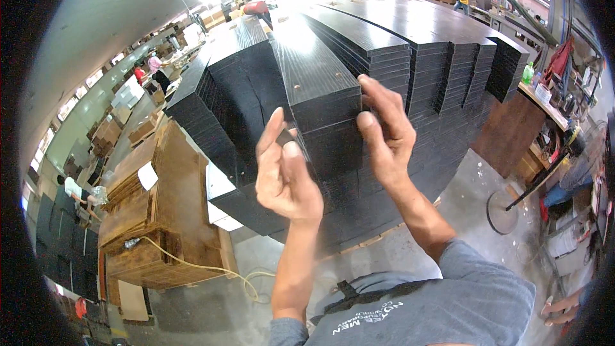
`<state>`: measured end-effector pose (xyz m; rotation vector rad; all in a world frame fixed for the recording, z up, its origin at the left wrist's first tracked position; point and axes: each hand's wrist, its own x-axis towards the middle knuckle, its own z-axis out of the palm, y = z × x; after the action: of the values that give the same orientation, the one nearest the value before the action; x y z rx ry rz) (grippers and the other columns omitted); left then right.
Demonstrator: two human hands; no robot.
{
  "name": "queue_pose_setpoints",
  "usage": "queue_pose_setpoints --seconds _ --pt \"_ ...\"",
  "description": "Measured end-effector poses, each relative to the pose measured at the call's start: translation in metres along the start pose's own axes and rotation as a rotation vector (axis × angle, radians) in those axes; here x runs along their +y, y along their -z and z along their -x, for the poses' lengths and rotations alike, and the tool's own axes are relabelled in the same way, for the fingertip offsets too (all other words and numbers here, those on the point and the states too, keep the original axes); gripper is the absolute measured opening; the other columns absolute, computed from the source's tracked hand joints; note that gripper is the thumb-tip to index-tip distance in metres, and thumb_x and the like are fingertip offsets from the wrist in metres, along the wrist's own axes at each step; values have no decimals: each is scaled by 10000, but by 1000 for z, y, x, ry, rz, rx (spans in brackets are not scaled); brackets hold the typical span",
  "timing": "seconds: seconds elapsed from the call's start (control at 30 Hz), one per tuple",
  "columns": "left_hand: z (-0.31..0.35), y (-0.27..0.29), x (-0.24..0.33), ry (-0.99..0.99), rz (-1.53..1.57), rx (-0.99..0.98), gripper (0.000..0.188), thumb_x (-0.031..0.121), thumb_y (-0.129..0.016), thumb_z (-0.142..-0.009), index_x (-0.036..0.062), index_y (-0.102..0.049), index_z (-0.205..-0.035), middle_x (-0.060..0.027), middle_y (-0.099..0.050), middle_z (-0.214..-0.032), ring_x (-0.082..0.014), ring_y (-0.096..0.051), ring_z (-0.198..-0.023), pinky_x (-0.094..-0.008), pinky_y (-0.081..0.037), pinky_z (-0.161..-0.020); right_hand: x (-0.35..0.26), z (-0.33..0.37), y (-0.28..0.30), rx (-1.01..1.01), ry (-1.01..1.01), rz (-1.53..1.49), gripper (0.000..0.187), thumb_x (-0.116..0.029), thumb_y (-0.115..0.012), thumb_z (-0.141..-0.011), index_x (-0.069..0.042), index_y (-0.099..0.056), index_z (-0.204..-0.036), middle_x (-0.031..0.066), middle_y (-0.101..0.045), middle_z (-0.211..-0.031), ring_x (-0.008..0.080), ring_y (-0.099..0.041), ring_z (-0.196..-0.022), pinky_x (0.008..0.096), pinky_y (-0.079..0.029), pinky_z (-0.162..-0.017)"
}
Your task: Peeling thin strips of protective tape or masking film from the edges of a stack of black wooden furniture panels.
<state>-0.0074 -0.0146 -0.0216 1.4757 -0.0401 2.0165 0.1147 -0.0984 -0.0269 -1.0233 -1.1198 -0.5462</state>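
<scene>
A tall stack of black wood-grain boards (327,77) stands directly in front of me, its narrow ends toward me. Beside its left edge is my left hand (287,179), fingers raised and apart, thumb in front of the stack's end. My right hand (389,134) is at the right edge, fingertips by the top corner and thumb lower by the end face. Both hands are open and cupped toward each other across the stack. Firm contact is hard to make out, and neither hand carries a board. More black board stacks (384,41) stand close on either side.
Brown wood panels (166,198) are piled at left, with a pale hose (192,268) running over them to the floor. A round-based stand (503,213) and a cluttered bench (544,106) are at right. Several people work farther off; another person's hand (560,311) shows at lower right.
</scene>
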Motion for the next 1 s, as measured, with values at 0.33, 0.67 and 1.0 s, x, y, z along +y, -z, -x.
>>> queue_pose_setpoints --seconds 0.33,0.67,1.0 --pt "-50 29 4 -340 -404 -234 248 -99 -706 -843 -38 -753 -1079 -139 -672 -943 -228 -637 -821 -306 -510 -702 5 -53 -14 -199 168 -90 322 -180 -654 -946 -20 -689 -1223 151 -681 -1202 300 -585 -1189 412 -442 -1054" --pt "-65 21 3 -504 -521 -415 290 -103 -714 -846 15 -762 -1107 -144 -668 -944 -243 -641 -831 -335 -528 -749 12 -54 -13 -164 243 -87 185 -112 -665 -927 -13 -691 -1082 130 -696 -1128 292 -612 -1139 413 -462 -1022" --pt "-60 24 11 -632 -635 -504 301 -137 -695 -851 -68 -702 -1143 -168 -645 -940 -310 -604 -790 -408 -509 -693 16 -45 -18 -122 213 -278 182 -80 -693 -918 -23 -639 -1083 109 -667 -1145 301 -593 -1185 429 -435 -1055"
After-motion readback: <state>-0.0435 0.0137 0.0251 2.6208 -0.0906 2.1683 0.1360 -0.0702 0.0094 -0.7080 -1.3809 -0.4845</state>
